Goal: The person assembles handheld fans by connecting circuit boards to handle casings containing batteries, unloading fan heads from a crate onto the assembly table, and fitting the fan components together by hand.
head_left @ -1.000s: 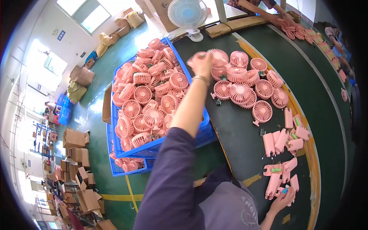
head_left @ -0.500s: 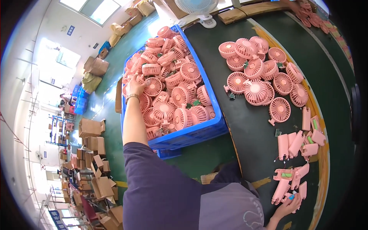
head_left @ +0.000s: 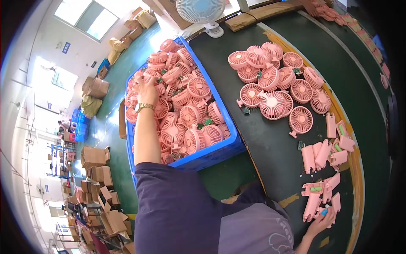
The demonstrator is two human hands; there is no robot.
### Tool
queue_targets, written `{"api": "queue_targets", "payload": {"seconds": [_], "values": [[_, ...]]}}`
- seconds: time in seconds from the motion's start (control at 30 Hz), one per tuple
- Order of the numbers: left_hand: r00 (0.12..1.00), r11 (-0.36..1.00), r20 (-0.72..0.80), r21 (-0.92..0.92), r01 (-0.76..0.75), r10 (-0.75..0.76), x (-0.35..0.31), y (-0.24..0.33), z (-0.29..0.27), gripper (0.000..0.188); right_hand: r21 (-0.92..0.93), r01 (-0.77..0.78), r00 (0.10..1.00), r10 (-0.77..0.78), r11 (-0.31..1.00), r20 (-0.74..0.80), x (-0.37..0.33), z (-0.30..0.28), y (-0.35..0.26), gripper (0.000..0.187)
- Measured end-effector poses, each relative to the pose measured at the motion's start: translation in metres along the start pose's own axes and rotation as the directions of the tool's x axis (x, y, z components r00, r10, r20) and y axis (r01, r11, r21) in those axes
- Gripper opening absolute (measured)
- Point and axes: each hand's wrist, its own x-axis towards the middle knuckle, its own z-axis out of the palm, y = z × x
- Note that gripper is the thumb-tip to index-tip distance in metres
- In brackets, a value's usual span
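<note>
My left hand (head_left: 146, 92) reaches into a blue plastic crate (head_left: 202, 157) piled with pink fan heads (head_left: 173, 133). Its fingers are spread and bent over the fan heads near the crate's left side; no lifted piece shows. At the lower right of the dark bench, my right hand (head_left: 322, 222) is closed on a pink handle casing (head_left: 335, 202), partly hidden by the fingers. A blue covering sits on one fingertip. Just beyond lie more pink handle casings (head_left: 311, 207), some showing green cells (head_left: 316, 189).
More pink fan heads (head_left: 300, 120) with small green circuit boards are heaped on the bench (head_left: 270, 148). A white desk fan (head_left: 201, 10) stands at the far end beside a wooden bar (head_left: 262, 13). Cardboard boxes (head_left: 95, 156) line the floor at left. Another person's hand (head_left: 310, 7) shows top right.
My left hand has shifted slightly farther into the crate, and its fingers are more spread. The whole view has moved a little. My right hand stays by the handle casings.
</note>
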Motion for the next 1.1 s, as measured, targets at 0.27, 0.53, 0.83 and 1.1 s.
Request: {"api": "queue_targets", "payload": {"seconds": [0.27, 0.53, 0.83, 1.1], "values": [[0.985, 0.997, 0.167, -0.055, 0.059, -0.049, -0.009, 0.034, -0.034, 0.068, 0.002, -0.027, 1.000, 0.027, 1.000, 0.004, 0.000, -0.004, -0.004, 0.026], [1.000, 0.964, 0.015, -0.264, 0.019, -0.015, -0.017, 0.024, -0.061, 0.070, 0.060, -0.002, 1.000, 0.003, 0.998, -0.004, 0.006, -0.008, -0.019, 0.026], [0.843, 0.613, -0.457, -0.589, -0.526, 0.285, -0.003, 0.267, -0.144, 0.064, 0.115, -0.058, 0.997, 0.063, 0.992, -0.036, 0.015, -0.013, -0.026, 0.022], [0.870, -0.265, -0.296, -0.943, -0.201, 0.394, 0.007, 0.406, -0.149, 0.056, -0.013, -0.256, 0.959, 0.253, 0.966, -0.127, -0.007, -0.036, -0.038, 0.030]]}}
